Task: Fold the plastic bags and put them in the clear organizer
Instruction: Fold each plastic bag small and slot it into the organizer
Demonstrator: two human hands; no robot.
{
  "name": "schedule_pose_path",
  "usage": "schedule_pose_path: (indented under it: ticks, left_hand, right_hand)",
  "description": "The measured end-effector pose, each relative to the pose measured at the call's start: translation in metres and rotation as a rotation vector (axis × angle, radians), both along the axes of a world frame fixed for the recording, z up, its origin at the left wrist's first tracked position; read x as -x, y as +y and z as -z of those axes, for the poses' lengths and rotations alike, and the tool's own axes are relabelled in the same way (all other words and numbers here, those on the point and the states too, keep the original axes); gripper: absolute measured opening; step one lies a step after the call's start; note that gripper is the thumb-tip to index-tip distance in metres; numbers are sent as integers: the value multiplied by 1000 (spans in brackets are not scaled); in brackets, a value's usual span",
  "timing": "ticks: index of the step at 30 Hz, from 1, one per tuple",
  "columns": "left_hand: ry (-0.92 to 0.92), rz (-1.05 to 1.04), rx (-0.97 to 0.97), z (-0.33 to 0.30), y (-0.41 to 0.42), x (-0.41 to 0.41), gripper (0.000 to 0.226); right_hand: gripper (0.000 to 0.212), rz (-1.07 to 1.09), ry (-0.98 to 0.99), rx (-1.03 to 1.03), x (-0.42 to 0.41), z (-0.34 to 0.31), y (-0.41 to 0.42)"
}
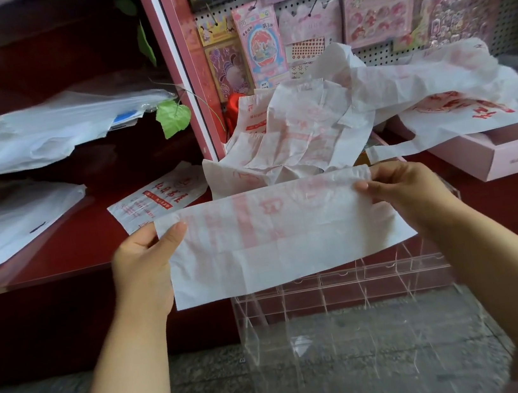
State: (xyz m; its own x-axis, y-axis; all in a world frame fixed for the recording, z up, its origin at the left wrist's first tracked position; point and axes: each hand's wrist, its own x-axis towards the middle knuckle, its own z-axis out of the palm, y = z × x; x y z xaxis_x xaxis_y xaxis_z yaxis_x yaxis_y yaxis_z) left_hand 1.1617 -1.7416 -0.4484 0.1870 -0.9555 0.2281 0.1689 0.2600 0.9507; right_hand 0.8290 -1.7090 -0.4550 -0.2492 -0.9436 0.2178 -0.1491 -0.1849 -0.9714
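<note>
At the center of the frame, the plastic bag (276,234) hung stretched between 2 hands, likely kept taut so the next fold would land straight. The left hand (142,262) pinched its left end, thumb over the front; the right hand (406,189) pinched the upper right corner. The clear organizer (347,287) stood just below, conveniently placed for loading. Unfolded bags (308,129) were heaped behind, center right.

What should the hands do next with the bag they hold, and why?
Probably fold it end to end: the left hand and right hand pinch the bag as one long strip, seemingly too wide for the clear organizer cells below.
</note>
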Motion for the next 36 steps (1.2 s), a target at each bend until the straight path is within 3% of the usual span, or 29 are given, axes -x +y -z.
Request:
schedule_pose_path:
  ticks: [8,10,14,16,24,29,34,36]
  left_hand:
    - [-95,167,-39,3,-6,-7,36]
    - [-94,194,-41,2,-6,-6,37]
    - [-79,184,-53,4,-8,-4,35]
    - [-87,162,-64,5,-10,-6,34]
    - [-120,177,-83,6,-13,-10,27]
    - [-94,38,-104,7,-19,-8,47]
    - [-193,150,-136,9,-21,-15,17]
    - [-238,214,-175,11,-20,-18,22]
  right_hand:
    - [11,104,-29,6,2,4,-7]
    - [10,32,-54,-20,1,3,-6]
    - [58,-276,82,-140,0,9,-2]
    - [68,-304,114,-130,-2,13,-4]
    - [59,-106,-28,-111,-1,13,-10]
    - [44,-128,-52,-81,-1,15,-10]
    - [30,-145,-39,-55,-4,17,-10]
    - [29,-135,-54,-50,-4,18,-11]
